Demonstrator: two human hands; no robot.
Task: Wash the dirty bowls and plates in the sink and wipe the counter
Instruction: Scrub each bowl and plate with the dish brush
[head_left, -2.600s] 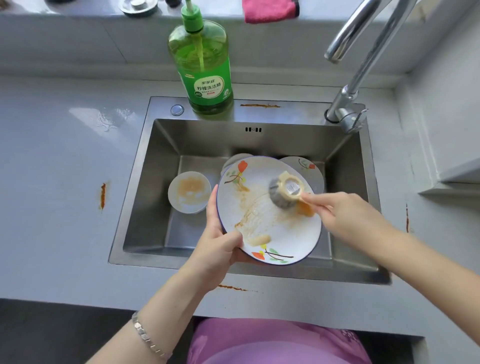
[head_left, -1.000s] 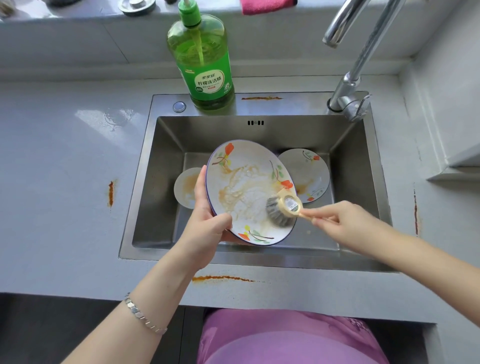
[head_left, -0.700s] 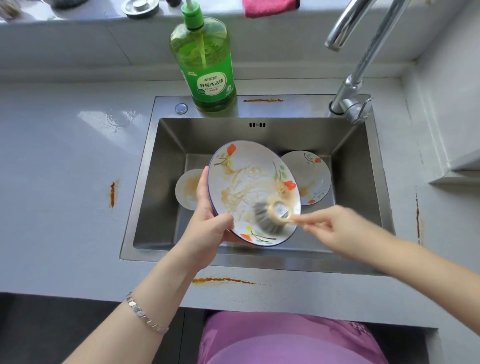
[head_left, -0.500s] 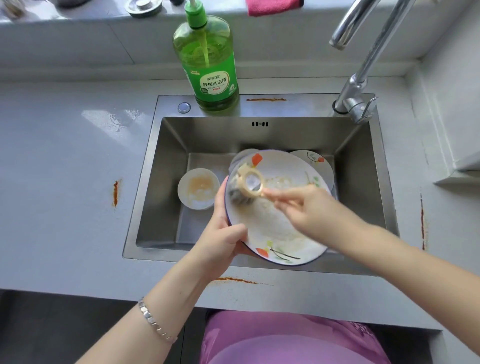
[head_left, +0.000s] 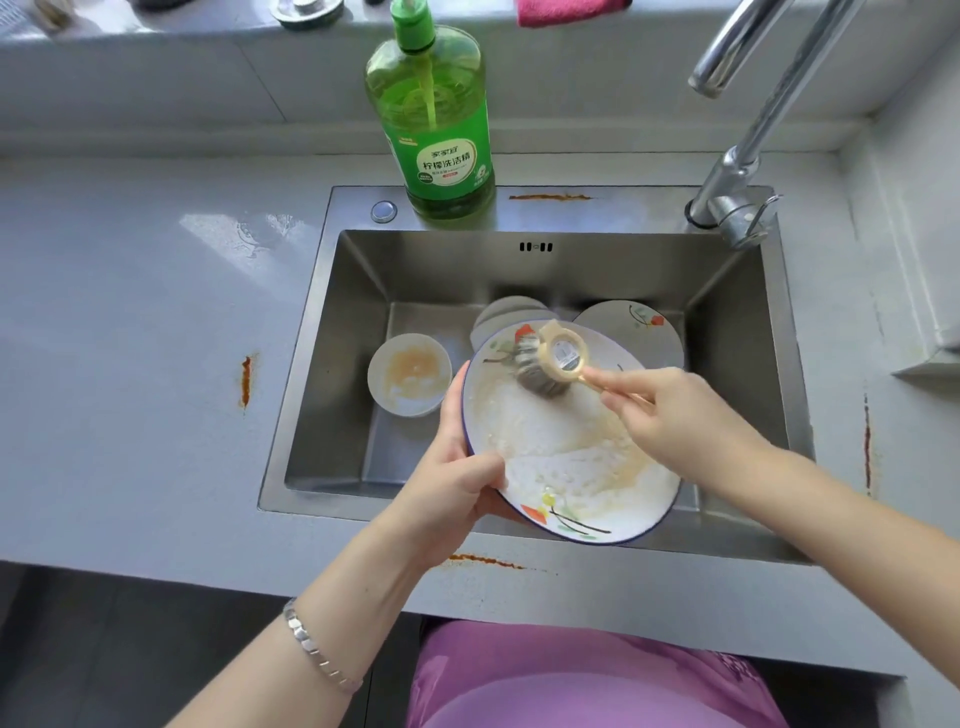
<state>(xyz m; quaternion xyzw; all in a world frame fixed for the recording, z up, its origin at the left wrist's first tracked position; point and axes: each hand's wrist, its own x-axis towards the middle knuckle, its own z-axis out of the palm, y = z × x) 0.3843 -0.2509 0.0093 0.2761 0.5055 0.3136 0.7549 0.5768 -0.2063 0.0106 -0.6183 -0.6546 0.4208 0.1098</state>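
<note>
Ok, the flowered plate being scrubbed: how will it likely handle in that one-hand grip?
Probably slippery: the plate is coated in pale suds, and the left hand grips only its rim. It looks rigid and glazed, likely ceramic, so it could chip if dropped into the steel sink. The brush pressing its far edge may tilt it.

Plate (head_left: 566, 467), brush (head_left: 540, 371), left hand (head_left: 452, 486) and right hand (head_left: 680, 415) block the sink's (head_left: 332, 364) middle and right. Bare steel floor shows front-left, below the small bowl (head_left: 410, 374). At the back, soap bottle (head_left: 436, 130) and tap (head_left: 727, 176) flank a gap of rim.
</note>
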